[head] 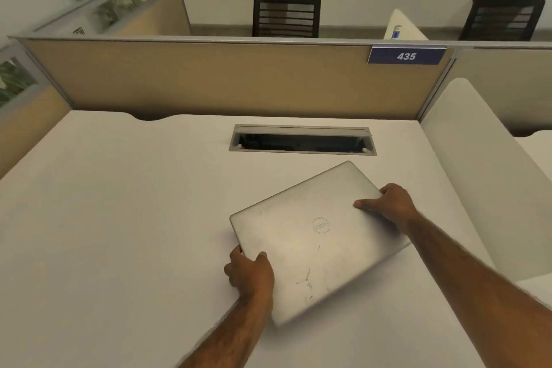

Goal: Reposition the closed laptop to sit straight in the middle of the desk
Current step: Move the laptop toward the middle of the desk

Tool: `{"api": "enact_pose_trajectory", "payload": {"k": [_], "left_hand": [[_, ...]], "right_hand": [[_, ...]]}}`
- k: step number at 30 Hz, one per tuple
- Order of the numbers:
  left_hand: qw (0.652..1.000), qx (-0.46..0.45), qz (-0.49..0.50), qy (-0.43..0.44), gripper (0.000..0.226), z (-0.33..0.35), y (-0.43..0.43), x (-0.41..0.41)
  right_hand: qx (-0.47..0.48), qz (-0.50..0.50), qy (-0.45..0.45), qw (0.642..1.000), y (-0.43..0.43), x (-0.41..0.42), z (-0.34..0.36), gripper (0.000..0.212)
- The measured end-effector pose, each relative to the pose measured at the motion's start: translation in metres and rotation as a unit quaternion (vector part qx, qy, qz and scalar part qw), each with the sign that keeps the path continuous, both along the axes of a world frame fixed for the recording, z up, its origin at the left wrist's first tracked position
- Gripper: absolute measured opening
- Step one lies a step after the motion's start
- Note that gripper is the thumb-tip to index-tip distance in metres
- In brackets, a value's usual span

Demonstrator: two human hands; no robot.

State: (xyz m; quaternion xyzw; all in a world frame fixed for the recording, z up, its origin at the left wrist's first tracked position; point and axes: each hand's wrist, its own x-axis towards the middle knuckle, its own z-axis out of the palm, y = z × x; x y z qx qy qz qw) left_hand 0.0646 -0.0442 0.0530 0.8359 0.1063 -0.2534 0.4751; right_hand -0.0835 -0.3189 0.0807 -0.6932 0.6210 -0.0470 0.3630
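A closed silver laptop (313,242) with a round logo on its lid lies on the white desk (119,233), right of the desk's middle and turned at an angle, its far corner pointing toward the cable slot. My left hand (249,273) grips the laptop's near-left edge, thumb on the lid. My right hand (388,207) holds the right edge, thumb on top and fingers curled over the side.
An open cable slot (301,142) is cut into the desk behind the laptop. A tan partition (209,81) with a blue "435" sign (406,56) closes off the back. A white divider (484,164) borders the right side. Chairs and plants stand beyond.
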Motion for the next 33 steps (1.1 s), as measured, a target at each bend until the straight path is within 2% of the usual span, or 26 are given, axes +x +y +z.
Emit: {"api": "enact_pose_trajectory", "payload": {"k": [7,12,19,33], "left_hand": [[1.0,0.001,0.011,-0.014,0.047,0.004,0.02,0.066],[1.0,-0.003,0.006,-0.022,0.049,0.005,0.027,0.111],[0.999,-0.004,-0.009,-0.032,0.049,0.002,0.031,0.161],[0.999,0.006,-0.025,-0.023,0.049,-0.016,0.032,0.194]], "right_hand": [[0.0,0.003,-0.008,1.0,0.021,0.064,-0.005,0.086],[0.0,-0.007,-0.013,1.0,0.034,0.1,-0.015,0.095],[-0.005,-0.026,-0.006,1.0,0.048,0.136,-0.031,0.091],[-0.012,-0.043,0.013,0.999,0.052,0.168,-0.055,0.091]]}}
